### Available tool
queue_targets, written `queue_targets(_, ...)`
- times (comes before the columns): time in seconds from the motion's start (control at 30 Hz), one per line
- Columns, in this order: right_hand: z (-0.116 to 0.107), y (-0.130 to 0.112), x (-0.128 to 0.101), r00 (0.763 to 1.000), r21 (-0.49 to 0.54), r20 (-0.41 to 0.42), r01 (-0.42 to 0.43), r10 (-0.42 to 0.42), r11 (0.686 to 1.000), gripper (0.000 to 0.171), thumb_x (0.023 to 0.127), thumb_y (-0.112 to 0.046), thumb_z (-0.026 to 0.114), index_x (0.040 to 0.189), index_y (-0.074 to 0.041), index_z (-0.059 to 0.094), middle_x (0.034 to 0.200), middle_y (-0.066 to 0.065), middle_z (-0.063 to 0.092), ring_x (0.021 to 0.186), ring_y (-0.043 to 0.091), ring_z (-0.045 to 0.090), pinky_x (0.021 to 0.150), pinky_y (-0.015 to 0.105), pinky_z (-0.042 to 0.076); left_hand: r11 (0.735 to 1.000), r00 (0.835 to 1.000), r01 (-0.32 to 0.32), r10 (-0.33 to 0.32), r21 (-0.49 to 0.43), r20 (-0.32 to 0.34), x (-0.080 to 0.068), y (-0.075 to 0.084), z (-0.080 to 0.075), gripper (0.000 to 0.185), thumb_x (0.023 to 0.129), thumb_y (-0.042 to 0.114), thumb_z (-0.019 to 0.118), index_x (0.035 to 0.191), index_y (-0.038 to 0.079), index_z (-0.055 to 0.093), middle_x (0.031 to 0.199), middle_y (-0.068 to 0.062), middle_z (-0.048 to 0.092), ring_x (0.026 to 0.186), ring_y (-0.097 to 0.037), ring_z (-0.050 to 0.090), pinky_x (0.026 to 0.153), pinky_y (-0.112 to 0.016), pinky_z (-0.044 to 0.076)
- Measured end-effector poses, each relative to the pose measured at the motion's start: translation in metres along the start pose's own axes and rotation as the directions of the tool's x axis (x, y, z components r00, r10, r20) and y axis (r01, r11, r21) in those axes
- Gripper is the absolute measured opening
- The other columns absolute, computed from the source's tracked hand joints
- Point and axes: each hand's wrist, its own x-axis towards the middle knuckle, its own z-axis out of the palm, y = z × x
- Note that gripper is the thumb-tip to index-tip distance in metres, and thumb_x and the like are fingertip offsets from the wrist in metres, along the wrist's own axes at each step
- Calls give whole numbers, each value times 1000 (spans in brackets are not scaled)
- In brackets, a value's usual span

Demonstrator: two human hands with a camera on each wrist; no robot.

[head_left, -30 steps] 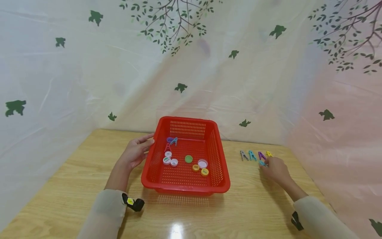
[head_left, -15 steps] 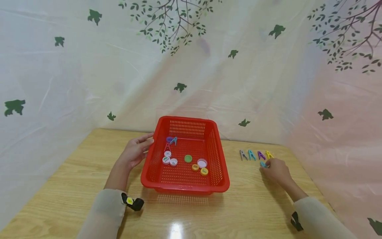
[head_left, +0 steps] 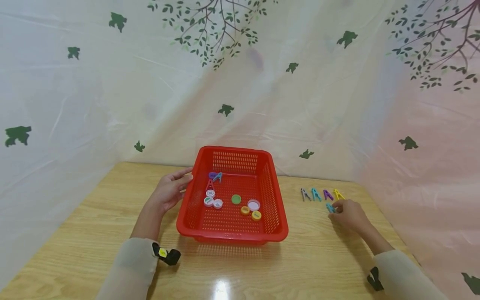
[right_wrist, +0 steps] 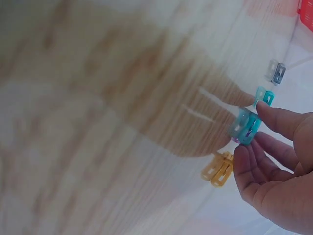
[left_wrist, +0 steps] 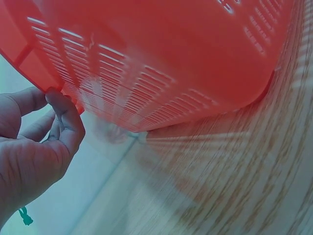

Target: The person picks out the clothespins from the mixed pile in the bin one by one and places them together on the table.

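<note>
My left hand (head_left: 171, 192) grips the left rim of a red plastic basket (head_left: 232, 238), thumb and fingers at its edge in the left wrist view. Inside the basket lie a blue clothespin (head_left: 218, 177), a pink clothespin (head_left: 210, 184) and several bottle caps, among them a green cap (head_left: 236, 199). At the right, my right hand (head_left: 350, 214) pinches a teal clothespin (right_wrist: 249, 128) at the table between thumb and fingertips. Just behind it stands a row: grey clothespin (head_left: 305, 194), light-blue clothespin (head_left: 316, 194), purple clothespin (head_left: 328, 195) and yellow clothespin (head_left: 338, 194).
A wooden table (head_left: 240, 275) carries everything. Behind it and along both sides hangs a pale sheet (head_left: 168, 104) printed with leaves and branches, close to the table's back edge. The basket takes up the middle, between both arms.
My right hand has shifted slightly right and toward me, and more of the teal clothespin and the yellow one shows. My left hand and the basket have stayed in place.
</note>
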Motion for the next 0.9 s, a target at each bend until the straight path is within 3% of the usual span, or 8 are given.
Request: queue_targets(0.9,-2,7,3,1000,-10,-7,-13,13,1000,47,89,-17,79,116,18,64,97,26,70,90,42,67,79,54,59,1000,1000,6,-6,-3,-7,-3,2,2,57,101,25,67,154,14,48,148,-15,55,122,-29,64,95,-40,57)
